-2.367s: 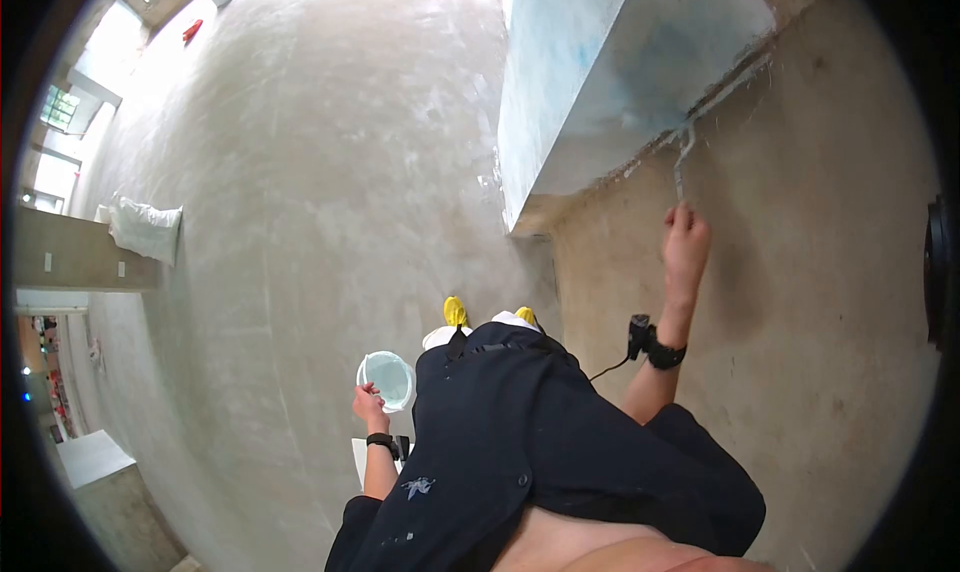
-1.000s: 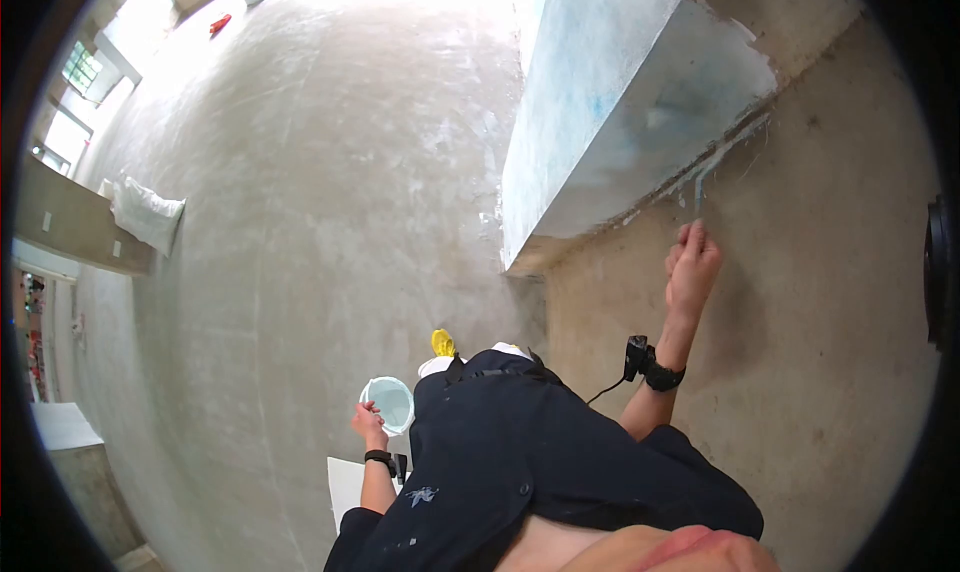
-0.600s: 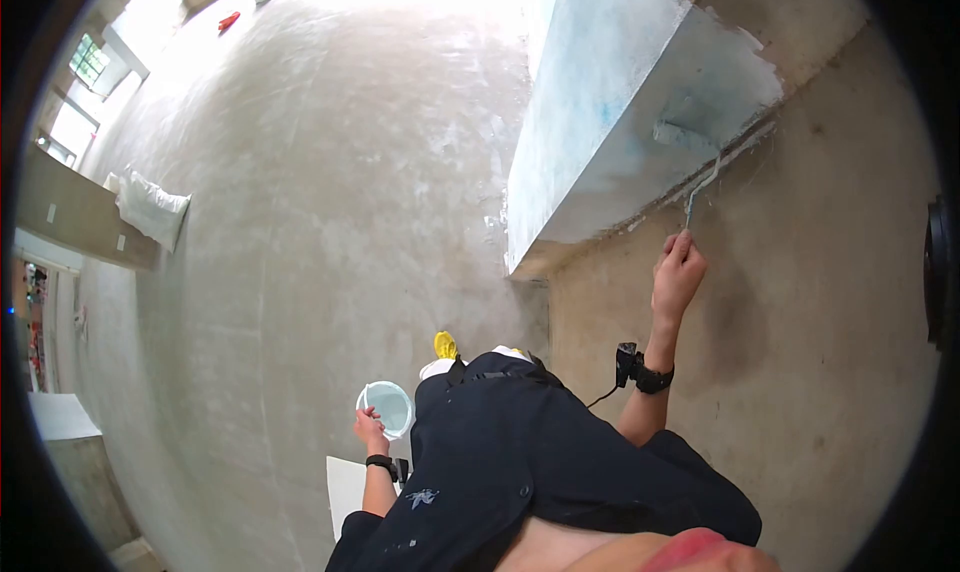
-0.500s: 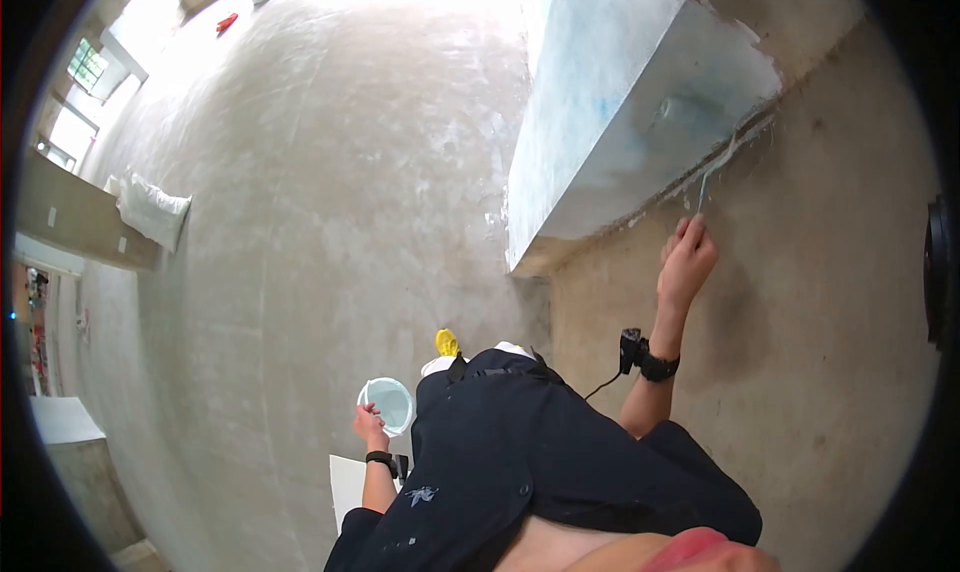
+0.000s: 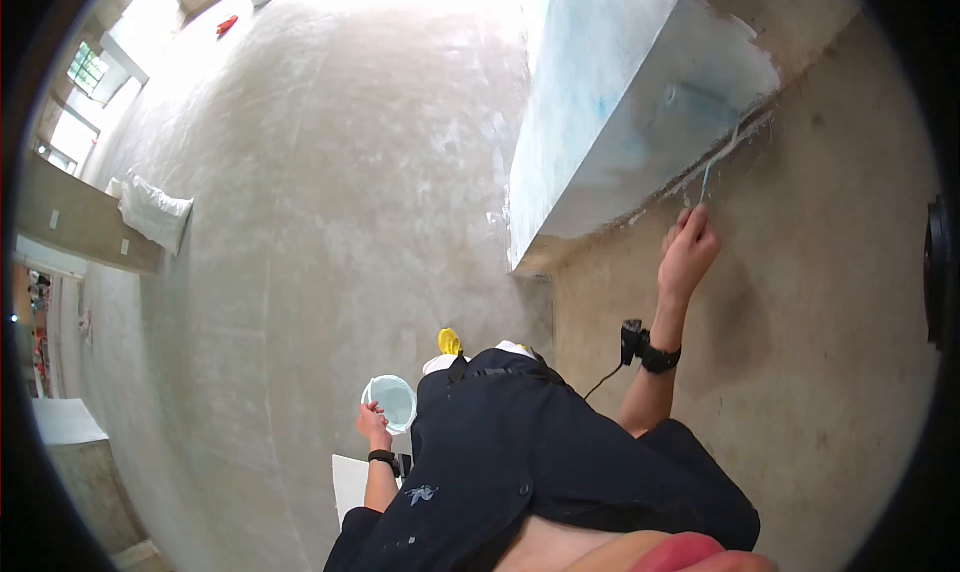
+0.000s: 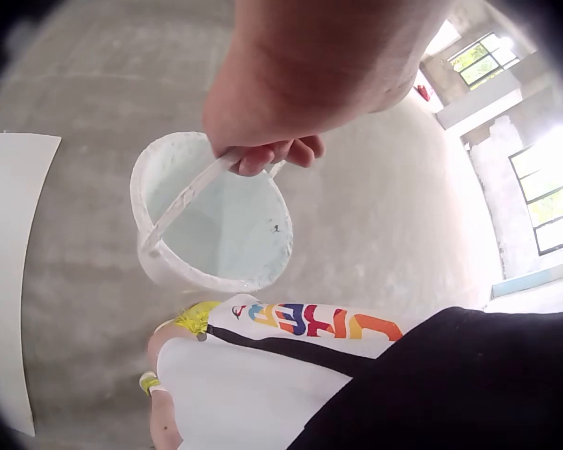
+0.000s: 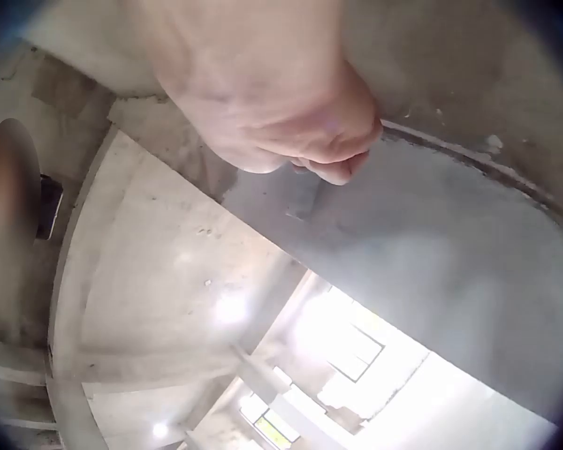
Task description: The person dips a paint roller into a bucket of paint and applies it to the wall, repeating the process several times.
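Note:
In the head view my right hand (image 5: pixel 689 254) grips the lower end of a thin roller frame (image 5: pixel 706 180), raised beside the wall. The frame leads up to a roller (image 5: pixel 697 103) lying against the whitish-blue painted surface (image 5: pixel 620 162). The right wrist view shows my right hand (image 7: pixel 281 103) with curled fingers, hiding most of the tool. Low on the left, my left hand (image 5: pixel 374 424) holds a white bucket (image 5: pixel 396 404) by its handle. In the left wrist view the handle (image 6: pixel 183 202) passes under the fingers of my left hand (image 6: pixel 291 103), and pale liquid (image 6: pixel 216 225) is inside the bucket.
A bare brown wall (image 5: pixel 830 302) stands on the right. A stuffed white sack (image 5: pixel 152 212) is at the left by a low wall (image 5: pixel 75 212). A white sheet (image 5: pixel 349 482) lies near my left arm, and a red object (image 5: pixel 227 24) is far off on the floor.
Since the earliest frame the view has shifted, and the roller has come into sight on the painted surface. Over the last half second it has moved slightly up and right. The left hand keeps its hold on the bucket.

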